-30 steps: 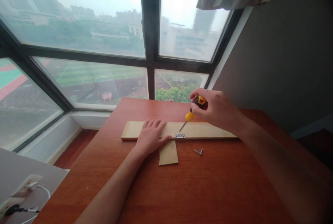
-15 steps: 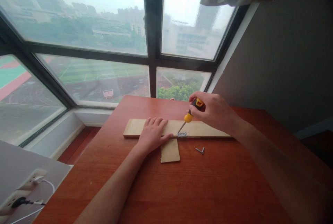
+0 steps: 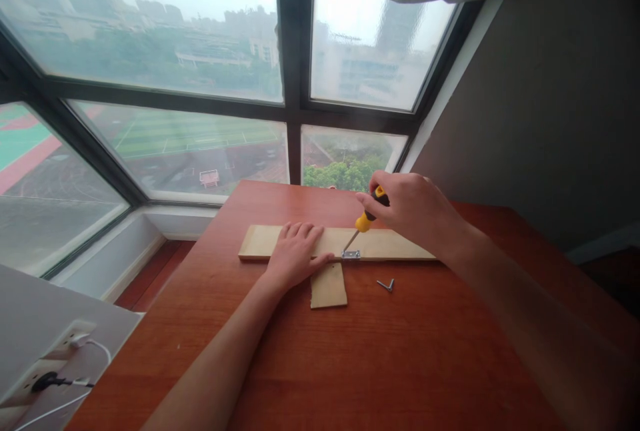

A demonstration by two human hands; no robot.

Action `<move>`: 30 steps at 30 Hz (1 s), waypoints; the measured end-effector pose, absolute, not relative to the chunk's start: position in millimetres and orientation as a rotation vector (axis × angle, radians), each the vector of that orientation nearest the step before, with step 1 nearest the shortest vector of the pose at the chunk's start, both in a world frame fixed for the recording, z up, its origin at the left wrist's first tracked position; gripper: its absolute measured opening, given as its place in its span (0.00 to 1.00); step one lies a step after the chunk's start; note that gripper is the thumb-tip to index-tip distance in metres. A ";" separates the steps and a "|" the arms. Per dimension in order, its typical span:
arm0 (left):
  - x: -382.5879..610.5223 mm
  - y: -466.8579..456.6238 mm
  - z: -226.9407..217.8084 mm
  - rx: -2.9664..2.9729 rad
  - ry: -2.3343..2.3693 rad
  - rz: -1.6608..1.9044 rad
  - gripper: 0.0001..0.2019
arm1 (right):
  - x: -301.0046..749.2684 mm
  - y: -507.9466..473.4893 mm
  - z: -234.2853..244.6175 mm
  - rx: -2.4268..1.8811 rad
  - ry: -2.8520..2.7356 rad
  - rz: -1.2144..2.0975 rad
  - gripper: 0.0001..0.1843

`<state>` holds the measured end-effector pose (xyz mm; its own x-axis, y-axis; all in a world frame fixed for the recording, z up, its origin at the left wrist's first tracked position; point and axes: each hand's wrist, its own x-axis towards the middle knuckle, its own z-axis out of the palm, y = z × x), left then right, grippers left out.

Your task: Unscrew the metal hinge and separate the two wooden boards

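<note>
A long pale wooden board [image 3: 385, 242] lies across the table. My left hand [image 3: 295, 254] rests flat on its left part, fingers spread and thumb near the front edge. My right hand [image 3: 410, 207] grips the handle of a yellow and black screwdriver [image 3: 364, 221], which slants down to the left. Its tip meets the left end of a small silver metal hinge or bracket [image 3: 351, 255] at the board's front edge; which of the two I cannot tell. A smaller wooden piece [image 3: 329, 286] lies in front of the board, below my left thumb.
Two or so small metal screws [image 3: 387, 284] lie on the reddish wooden table [image 3: 380, 357], right of the small wooden piece. Windows [image 3: 200, 137] stand behind the table. Power sockets with plugs [image 3: 47, 381] are on the low wall at left.
The right hand's thumb and fingers have shifted on the screwdriver handle, loosening slightly. The tip stays on the metal piece, and the left hand remains on the board.
</note>
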<state>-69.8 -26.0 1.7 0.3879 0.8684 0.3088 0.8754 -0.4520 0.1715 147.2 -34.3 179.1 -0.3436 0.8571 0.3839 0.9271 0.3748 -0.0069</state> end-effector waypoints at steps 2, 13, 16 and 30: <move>-69.6 -25.9 2.1 -2.596 -1.633 -0.554 0.29 | 143.4 -36.3 180.5 -1.614 -2.329 -0.384 0.18; -69.0 -26.8 3.2 -2.585 -1.626 -0.534 0.29 | 141.7 -35.5 185.2 -1.307 -2.481 0.051 0.18; -68.9 -26.9 3.2 -2.589 -1.621 -0.540 0.29 | 141.2 -34.9 187.3 -1.429 -2.448 -0.054 0.13; -68.8 -26.7 2.9 -2.588 -1.632 -0.547 0.29 | 140.4 -36.2 191.0 -1.562 -2.380 -0.125 0.17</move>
